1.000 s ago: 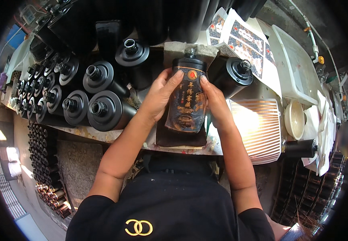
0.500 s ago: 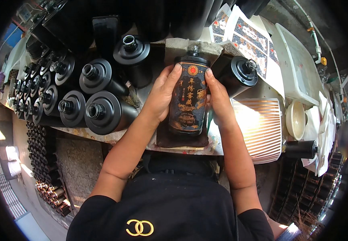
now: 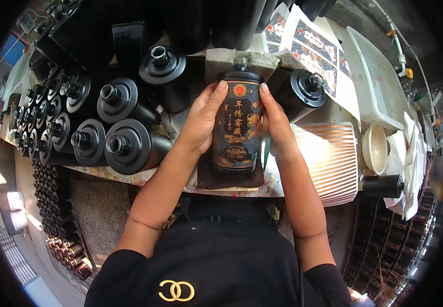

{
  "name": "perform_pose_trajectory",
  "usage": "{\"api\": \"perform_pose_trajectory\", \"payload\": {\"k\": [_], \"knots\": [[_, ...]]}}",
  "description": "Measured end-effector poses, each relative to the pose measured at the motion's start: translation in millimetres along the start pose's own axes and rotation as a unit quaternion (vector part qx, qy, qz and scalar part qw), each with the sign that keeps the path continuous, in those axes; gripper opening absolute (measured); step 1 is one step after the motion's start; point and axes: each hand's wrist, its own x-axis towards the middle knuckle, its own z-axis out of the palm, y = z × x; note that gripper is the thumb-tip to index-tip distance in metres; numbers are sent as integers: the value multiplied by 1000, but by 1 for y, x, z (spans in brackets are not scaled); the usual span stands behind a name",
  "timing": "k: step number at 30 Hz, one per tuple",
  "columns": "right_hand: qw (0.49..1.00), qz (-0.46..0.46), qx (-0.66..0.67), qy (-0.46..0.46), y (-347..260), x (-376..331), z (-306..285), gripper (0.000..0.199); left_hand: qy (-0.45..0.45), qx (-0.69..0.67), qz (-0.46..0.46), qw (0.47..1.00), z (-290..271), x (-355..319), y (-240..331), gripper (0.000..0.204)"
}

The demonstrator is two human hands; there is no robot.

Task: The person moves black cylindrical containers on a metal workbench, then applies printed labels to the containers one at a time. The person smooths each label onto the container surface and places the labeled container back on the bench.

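Between my two hands lies a black bottle with a dark, gold-patterned decal on its front and a clear glass neck pointing away from me. My left hand grips its left side, thumb along the upper edge of the decal. On the opposite side my right hand holds it the same way; the fingers behind are mostly hidden. Under the bottle's base is a dark cloth pad, and a folded grey cloth lies beneath its neck.
Several plain black bottles lie at the left, necks toward me. Another black bottle is on the right, near printed decal sheets. Farther right are a striped backing sheet, a cream bowl and a white plastic tray.
Both hands keep their hold on the bottle. It has turned slightly, so the decal's right-hand pattern sits a little differently; the whole view has shifted slightly.
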Motion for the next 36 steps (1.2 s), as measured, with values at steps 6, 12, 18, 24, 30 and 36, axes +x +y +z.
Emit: {"api": "perform_pose_trajectory", "payload": {"k": [6,12,18,24,30,36], "knots": [[999,-26,27,20,-5,0,11,48,10,9,3,1000,2,3,1,55],[1000,-18,8,-7,-3,-3,8,49,15,11,11,1000,3,3,0,57],[999,-41,9,6,-1,-3,10,50,41,32,7,999,2,6,-3,45],[996,55,-65,-10,1,-34,-14,52,12,151,19,988,-5,-39,-5,65],[973,71,-217,-31,7,-66,-23,51,-24,314,55,948,-20,-71,-10,80],[978,60,-195,-44,10,-65,-21,51,-51,222,10,974,-25,-73,-12,77]]}}
